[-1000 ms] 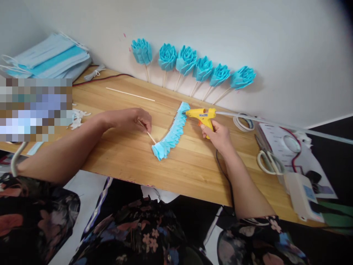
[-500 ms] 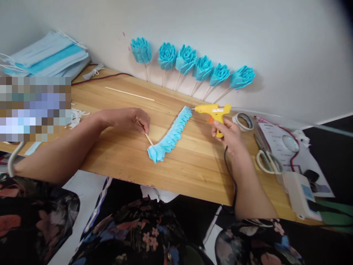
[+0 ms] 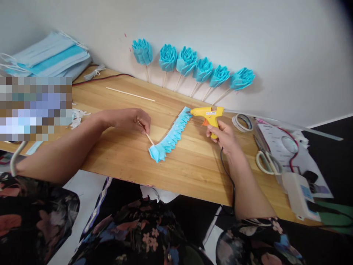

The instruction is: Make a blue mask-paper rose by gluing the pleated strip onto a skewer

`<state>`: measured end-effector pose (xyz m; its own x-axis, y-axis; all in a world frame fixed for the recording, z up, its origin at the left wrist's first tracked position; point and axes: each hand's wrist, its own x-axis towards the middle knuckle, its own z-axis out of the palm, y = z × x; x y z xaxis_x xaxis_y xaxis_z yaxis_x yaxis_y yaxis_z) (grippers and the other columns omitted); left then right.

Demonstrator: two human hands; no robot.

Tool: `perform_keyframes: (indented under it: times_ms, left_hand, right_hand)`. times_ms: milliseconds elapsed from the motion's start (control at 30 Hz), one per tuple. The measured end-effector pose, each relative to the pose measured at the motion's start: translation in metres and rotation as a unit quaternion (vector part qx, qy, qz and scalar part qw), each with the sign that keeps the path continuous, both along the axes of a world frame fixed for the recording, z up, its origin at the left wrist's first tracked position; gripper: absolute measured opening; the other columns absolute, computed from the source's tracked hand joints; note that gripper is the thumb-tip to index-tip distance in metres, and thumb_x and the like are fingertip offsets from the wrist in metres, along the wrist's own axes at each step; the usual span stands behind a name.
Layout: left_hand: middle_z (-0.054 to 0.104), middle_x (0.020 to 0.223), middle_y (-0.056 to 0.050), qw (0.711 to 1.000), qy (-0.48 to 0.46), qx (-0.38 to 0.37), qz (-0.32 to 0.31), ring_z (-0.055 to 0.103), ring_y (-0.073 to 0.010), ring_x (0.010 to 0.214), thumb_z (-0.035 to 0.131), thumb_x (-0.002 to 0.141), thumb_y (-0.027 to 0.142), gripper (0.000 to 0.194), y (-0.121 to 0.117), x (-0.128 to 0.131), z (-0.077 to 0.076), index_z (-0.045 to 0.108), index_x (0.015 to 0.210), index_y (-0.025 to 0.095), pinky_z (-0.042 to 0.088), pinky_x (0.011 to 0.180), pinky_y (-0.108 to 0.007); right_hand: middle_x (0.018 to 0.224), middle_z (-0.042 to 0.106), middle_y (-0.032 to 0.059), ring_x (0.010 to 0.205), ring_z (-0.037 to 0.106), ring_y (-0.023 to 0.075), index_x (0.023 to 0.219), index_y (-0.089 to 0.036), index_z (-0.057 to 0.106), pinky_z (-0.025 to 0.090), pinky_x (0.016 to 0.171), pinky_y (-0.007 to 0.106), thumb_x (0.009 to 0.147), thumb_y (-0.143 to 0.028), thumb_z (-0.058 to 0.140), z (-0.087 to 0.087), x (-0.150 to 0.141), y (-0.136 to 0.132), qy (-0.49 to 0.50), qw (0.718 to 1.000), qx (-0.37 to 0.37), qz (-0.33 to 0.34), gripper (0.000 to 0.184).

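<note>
My left hand (image 3: 140,121) pinches a thin wooden stick (image 3: 149,139). The stick's lower end meets the rolled end of a pleated blue strip (image 3: 173,136), which curves away over the wooden table. In my right hand (image 3: 222,136) is a yellow glue gun (image 3: 209,113), gripped by its handle with the orange trigger facing left. Its nozzle is over the far end of the strip; whether it touches is hard to see. A black cord runs down from the handle.
Several blue folded flowers (image 3: 186,60) on sticks lean against the wall. Another wooden stick (image 3: 130,94) lies behind my left hand. Face masks (image 3: 46,55) are piled at the back left. On the right are a tape roll (image 3: 242,122), scissors (image 3: 268,162) and a white power strip (image 3: 299,195).
My right hand has moved the glue gun left, bringing its nozzle over the strip's far end. My left hand stays on the stick almost unmoved.
</note>
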<state>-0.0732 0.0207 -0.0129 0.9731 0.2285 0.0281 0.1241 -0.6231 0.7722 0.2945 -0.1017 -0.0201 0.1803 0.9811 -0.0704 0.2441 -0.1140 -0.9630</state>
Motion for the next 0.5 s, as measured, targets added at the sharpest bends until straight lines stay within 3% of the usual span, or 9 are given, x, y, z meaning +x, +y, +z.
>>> perform_keyframes:
  times_ms: [200, 500]
  left_hand:
    - [0.074, 0.087, -0.006, 1.0, 0.01, 0.005, 0.006, 0.064, -0.0157, 0.082, 0.062, 0.098, 0.049, 0.035, -0.0035, 0.0003, 0.0046, 0.077, 0.091, 0.018, 0.048, 0.079, -0.028]
    - [0.074, 0.088, -0.006, 1.0, 0.006, 0.002, 0.003, 0.066, -0.0169, 0.084, 0.063, 0.098, 0.045, 0.031, -0.0011, -0.0006, 0.001, 0.078, 0.091, 0.019, 0.049, 0.082, -0.029]
  right_hand:
    - [0.053, 0.056, -0.0046, 0.043, 0.035, 0.0066, 0.083, -0.02, 0.063, 0.022, 0.04, 0.022, 0.077, -0.048, 0.074, -0.0002, -0.0046, -0.0015, -0.071, 0.997, -0.018, 0.016, 0.03]
    - [0.055, 0.057, -0.0041, 0.048, 0.043, 0.0087, 0.082, -0.021, 0.063, 0.027, 0.044, 0.022, 0.082, -0.046, 0.07, -0.009, -0.0013, 0.0009, -0.127, 0.992, 0.007, 0.013, 0.025]
